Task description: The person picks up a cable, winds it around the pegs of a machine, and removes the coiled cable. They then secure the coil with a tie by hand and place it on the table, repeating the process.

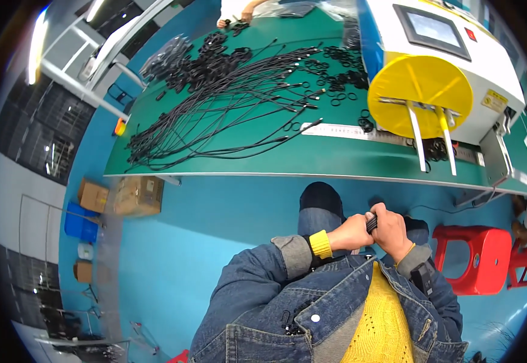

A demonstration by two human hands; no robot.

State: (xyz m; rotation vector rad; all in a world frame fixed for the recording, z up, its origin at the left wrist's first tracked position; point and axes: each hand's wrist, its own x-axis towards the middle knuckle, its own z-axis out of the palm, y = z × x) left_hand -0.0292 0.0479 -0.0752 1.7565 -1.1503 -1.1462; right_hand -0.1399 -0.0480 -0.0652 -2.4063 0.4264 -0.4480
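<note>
My left hand (352, 233) and my right hand (391, 230) meet in front of my body, below the near edge of the table. Between them shows a short piece of a coiled black cable (371, 224), its strands lying side by side. Fingers of both hands are closed around it, and most of it is hidden inside them. On the green table (227, 164) ahead lies a fan of long black cables (215, 106) with small metal tips, apart from my hands.
A white machine (481, 66) with a yellow disc (420, 91) and two prongs stands at the right. Heaped black coils (215, 57) and a metal ruler (348, 131) lie on the table. Another person's hand (248, 13) is across it. Red stools (478, 260) stand at right, cartons (137, 195) at left.
</note>
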